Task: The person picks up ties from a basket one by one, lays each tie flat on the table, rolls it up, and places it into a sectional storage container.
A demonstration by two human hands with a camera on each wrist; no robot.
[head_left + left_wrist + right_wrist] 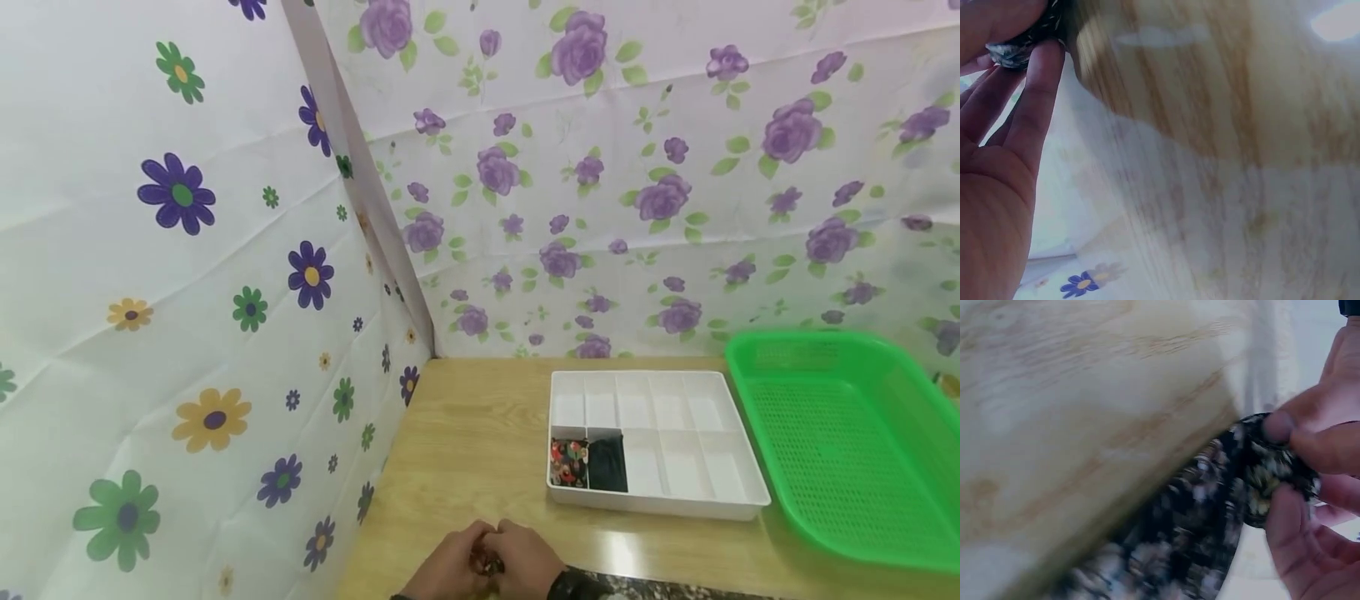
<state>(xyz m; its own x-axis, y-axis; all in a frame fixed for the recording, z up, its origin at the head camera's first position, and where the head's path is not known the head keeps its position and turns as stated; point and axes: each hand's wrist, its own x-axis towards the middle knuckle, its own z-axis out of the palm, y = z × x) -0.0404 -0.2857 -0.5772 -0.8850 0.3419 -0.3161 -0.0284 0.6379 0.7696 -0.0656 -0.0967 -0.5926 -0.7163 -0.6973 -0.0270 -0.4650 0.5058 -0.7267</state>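
My left hand (448, 565) and right hand (531, 563) meet at the bottom middle of the head view, pinching a small folded cloth (491, 567) between them. Up close in the right wrist view, this cloth (1266, 481) is black with pale and yellowish flowers, and fingertips press it from both sides. The left wrist view shows only a dark end of the cloth (1015, 53) between thumb and fingers. Beyond the hands, a white divided tray (660, 503) holds a red-and-dark patterned folded cloth (568, 462) and a black folded cloth (607, 463) in its front-left compartments.
A green perforated plastic basket (825, 446) stands right of the tray. Both are on a wooden table (465, 450). A black-and-white speckled surface (660, 588) borders the table's near edge. Flower-printed sheets (600, 275) hang behind and to the left.
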